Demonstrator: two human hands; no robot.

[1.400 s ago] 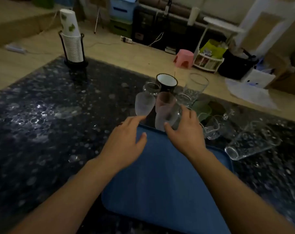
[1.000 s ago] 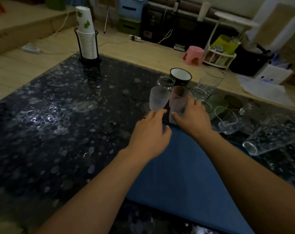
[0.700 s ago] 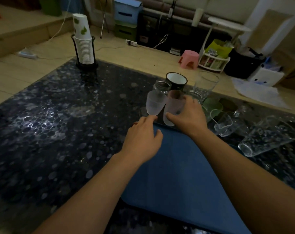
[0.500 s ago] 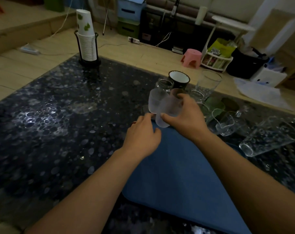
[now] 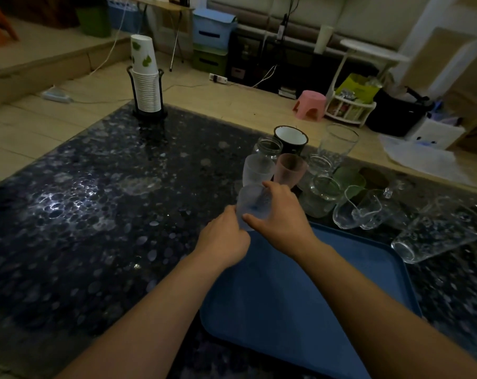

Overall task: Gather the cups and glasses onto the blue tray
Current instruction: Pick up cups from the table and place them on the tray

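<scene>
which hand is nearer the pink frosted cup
Right. The right hand sits just below the pink frosted cup, fingertips almost at its base; the left hand is lower and further left.

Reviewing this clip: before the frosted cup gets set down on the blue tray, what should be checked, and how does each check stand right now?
1. Grip on the frosted cup: the right hand has fingers and thumb curled round it. Ok.
2. Left hand: it lies by the cup's base; whether it grips cannot be told.
3. Landing spot: the blue tray shows bare surface under the cup. Ok.
4. Cup upright: it leans toward the camera, mouth showing. Not ok yet.
5. Neighbours: the pink cup and white frosted cup stand upright just behind the hands. Ok.
6. Cup's base over the tray: hidden by the hands. Cannot tell.
</scene>
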